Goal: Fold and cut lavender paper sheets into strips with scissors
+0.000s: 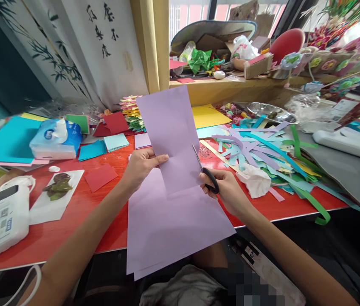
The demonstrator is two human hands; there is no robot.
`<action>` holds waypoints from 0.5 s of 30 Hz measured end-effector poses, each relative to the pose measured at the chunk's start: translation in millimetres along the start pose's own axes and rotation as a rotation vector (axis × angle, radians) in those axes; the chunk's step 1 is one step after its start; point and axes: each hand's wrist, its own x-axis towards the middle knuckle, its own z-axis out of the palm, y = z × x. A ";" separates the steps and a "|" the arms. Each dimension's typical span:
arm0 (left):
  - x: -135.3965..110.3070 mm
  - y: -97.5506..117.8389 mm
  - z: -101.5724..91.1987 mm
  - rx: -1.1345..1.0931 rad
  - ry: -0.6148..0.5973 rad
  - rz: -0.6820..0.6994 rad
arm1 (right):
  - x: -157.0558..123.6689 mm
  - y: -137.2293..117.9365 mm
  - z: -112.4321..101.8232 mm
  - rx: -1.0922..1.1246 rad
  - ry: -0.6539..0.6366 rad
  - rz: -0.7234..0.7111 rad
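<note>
A rectangular piece of lilac paper point(175, 123) is held up over the table, its left edge pinched by my left hand point(142, 166) with the thumb on top. My right hand point(223, 185) grips black-handled scissors point(211, 180); their blades point up and away, close to the paper's right edge. The right fingers also touch the paper's lower right corner. Below lie larger lilac sheets point(167, 233), overlapping and jutting past the table's front edge. Whether the blades are cutting into the paper, I cannot tell.
On the red table point(103, 229), cut paper strips point(262, 148) are heaped at the right beside a crumpled tissue point(254, 180). Small coloured squares point(116, 142), a tissue pack point(55, 138) and a white device point(1, 225) stand at the left. Behind sits a metal bowl point(272, 111).
</note>
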 end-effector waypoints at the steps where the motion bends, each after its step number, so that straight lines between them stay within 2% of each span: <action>1: 0.1 -0.3 -0.1 0.002 -0.005 -0.002 | 0.2 -0.1 0.1 0.009 -0.002 0.000; 15: -0.7 0.2 1.1 0.031 -0.042 -0.007 | 3.8 -2.6 1.6 0.035 0.031 -0.002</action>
